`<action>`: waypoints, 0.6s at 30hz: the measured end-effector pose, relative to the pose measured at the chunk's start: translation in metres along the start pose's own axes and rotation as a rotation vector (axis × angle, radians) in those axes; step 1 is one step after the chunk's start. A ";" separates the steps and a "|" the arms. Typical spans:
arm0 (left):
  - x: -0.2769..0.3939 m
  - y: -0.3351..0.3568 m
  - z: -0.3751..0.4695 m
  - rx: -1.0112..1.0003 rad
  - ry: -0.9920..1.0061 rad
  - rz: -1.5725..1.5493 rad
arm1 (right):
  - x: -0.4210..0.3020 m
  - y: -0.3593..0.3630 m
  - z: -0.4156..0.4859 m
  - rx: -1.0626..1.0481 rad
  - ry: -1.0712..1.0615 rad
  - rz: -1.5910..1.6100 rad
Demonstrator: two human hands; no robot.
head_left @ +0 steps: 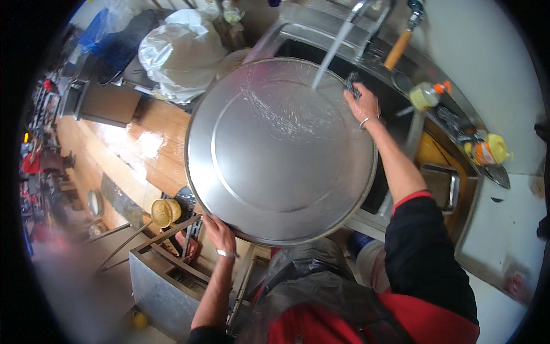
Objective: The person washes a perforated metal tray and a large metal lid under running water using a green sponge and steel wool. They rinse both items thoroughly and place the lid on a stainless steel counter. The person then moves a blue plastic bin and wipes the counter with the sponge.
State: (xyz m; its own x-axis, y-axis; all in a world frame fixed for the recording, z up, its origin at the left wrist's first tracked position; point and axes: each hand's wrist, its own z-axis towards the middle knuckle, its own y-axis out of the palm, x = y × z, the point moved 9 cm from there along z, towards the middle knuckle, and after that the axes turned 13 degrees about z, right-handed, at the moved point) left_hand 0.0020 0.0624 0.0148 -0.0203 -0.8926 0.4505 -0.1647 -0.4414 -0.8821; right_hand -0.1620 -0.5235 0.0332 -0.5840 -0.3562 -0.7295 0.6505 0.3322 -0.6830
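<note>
A large round metal lid or tray (279, 159) lies over the dark basin of a steel sink (393, 124). Water from the faucet (359, 8) strikes its upper part and spreads over the surface. My left hand (221, 236) grips the lower left rim, fingers partly hidden under it. A steel wool scourer (353, 84) is in my right hand (363, 103), at the lid's upper right edge. Both wrists wear bangles.
On the sink's right ledge stand a pump bottle (424, 95), a wooden-handled tool (398, 49) and a yellow container (487, 150). A metal pan (442, 185) sits in the second basin. White plastic bags (182, 56) lie upper left; a metal-sided cabinet (165, 292) stands lower left.
</note>
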 end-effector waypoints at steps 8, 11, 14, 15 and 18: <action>0.108 -0.030 0.194 -0.147 0.428 -0.195 | -0.071 0.097 0.073 -0.202 -0.090 -0.237; 0.113 -0.011 0.223 -0.144 0.450 -0.085 | -0.099 0.118 0.088 -0.282 0.012 -0.188; 0.103 0.004 0.202 -0.114 0.447 -0.269 | -0.174 0.162 0.087 -0.268 -0.163 -0.302; 0.093 0.013 0.200 -0.151 0.360 -0.242 | -0.203 0.187 0.078 -0.323 -0.196 -0.317; 0.081 0.018 0.176 0.010 0.283 -0.142 | -0.297 0.251 0.006 -0.378 -0.475 -0.259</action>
State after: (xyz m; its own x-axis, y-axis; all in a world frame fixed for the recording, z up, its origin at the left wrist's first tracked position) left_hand 0.1708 -0.0339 0.0105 -0.2719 -0.7613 0.5886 -0.1755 -0.5622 -0.8082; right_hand 0.1782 -0.3398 0.0786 -0.3650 -0.7834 -0.5030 0.2523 0.4368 -0.8634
